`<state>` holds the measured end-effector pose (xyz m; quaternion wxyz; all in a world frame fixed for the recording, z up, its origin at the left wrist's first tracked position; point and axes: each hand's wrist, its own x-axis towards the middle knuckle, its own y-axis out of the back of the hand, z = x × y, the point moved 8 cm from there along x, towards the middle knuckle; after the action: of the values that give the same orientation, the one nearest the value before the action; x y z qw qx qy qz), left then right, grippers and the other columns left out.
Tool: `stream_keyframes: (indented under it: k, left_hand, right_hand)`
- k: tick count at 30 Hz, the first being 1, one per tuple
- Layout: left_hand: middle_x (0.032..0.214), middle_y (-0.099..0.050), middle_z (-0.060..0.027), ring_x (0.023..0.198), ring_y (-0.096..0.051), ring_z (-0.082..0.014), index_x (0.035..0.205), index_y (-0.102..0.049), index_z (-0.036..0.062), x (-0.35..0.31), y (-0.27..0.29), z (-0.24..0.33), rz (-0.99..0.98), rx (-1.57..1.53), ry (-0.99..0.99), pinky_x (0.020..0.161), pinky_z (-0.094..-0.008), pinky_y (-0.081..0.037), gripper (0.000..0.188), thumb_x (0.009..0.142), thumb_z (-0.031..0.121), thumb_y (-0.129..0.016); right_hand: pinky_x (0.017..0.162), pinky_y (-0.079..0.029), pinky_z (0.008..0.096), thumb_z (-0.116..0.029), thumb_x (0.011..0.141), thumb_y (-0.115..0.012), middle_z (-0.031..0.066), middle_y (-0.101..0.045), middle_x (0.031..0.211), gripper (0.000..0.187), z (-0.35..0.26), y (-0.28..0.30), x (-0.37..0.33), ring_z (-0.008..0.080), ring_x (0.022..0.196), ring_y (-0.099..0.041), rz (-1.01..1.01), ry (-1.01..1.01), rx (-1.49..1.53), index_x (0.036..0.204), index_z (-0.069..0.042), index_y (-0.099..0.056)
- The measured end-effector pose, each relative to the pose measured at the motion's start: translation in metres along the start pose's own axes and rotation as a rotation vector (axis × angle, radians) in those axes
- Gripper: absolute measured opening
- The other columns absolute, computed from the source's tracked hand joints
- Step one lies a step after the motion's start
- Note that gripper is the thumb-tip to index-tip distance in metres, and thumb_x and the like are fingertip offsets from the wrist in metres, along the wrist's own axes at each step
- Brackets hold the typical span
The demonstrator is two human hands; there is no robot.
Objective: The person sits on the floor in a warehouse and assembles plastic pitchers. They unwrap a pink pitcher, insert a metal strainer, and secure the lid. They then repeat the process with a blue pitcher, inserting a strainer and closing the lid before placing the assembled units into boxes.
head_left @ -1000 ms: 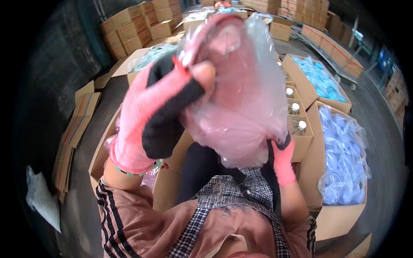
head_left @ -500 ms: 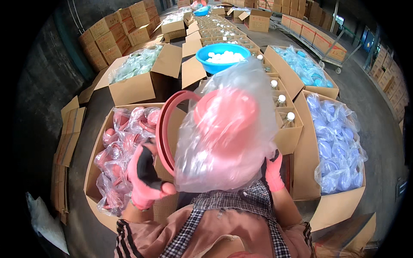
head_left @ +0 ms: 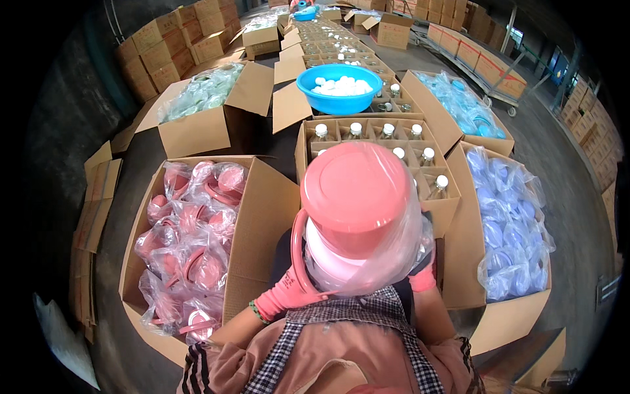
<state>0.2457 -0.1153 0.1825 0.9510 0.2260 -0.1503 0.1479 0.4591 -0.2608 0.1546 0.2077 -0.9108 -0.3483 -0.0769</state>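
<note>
A coral-pink plastic container point(head_left: 356, 190) with a flat round top and a lighter pink lower part is upright in front of my chest. A clear plastic bag point(head_left: 400, 253) covers its lower and right side. My left hand point(head_left: 292, 291), in a pink glove, holds it at the lower left beside a curved coral-pink loop point(head_left: 296, 253); its fingertips are hidden. My right hand point(head_left: 423, 266), gloved in pink and dark, grips the bagged right side, its fingers partly covered by plastic. Just beyond is a divided carton point(head_left: 436, 213) of white-capped glass bottles point(head_left: 388, 131).
To the left stands a carton point(head_left: 259, 236) of bagged pink pieces; to the right, a carton point(head_left: 462, 236) of bagged lavender pieces. A blue basin point(head_left: 338, 103) of white caps sits ahead, between cartons of green pieces point(head_left: 200, 95) and turquoise pieces point(head_left: 459, 105). A loaded trolley point(head_left: 485, 92) stands far right.
The container has turned upright and come lower, its top now out of the bag. My left hand has moved right and taken hold of its lower side. The bottle carton is uncovered.
</note>
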Motion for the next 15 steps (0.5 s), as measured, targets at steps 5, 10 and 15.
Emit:
stream_keyframes:
  k: [5,10,15]
  left_hand:
    - [0.138,-0.002,-0.0215,0.128,-0.014,-0.0276,0.13,0.012,-0.0032,0.012,0.006,0.01,-0.025,0.27,-0.055,0.102,-0.0332,-0.018,0.121,0.055,0.027,-0.077]
    - [0.135,-0.016,-0.0193,0.124,-0.024,-0.0265,0.132,-0.002,-0.0026,0.009,0.016,-0.003,-0.152,0.178,-0.035,0.101,-0.0349,-0.02,0.106,0.055,0.016,-0.073]
    - [0.119,-0.041,-0.0181,0.113,-0.038,-0.0316,0.117,-0.041,0.0001,0.008,-0.017,-0.031,-0.218,0.14,-0.049,0.097,-0.0388,-0.028,0.07,0.058,0.021,-0.071]
  right_hand:
    - [0.092,-0.036,0.0295,-0.024,0.086,-0.043,0.0061,-0.045,0.114,0.041,0.075,0.044,-0.033,0.0164,0.105,-0.044,0.186,-0.194,0.176,0.12,-0.002,-0.039]
    - [0.095,-0.032,0.0337,-0.015,0.072,-0.058,0.0144,-0.046,0.118,0.05,0.018,-0.005,-0.063,0.0241,0.11,-0.043,-0.252,0.135,-1.08,0.116,0.002,-0.042]
    - [0.089,-0.034,0.0307,-0.039,0.074,-0.056,0.0072,-0.047,0.11,0.062,-0.145,0.021,-0.032,0.0162,0.098,-0.045,0.251,0.218,-0.32,0.118,0.001,-0.04]
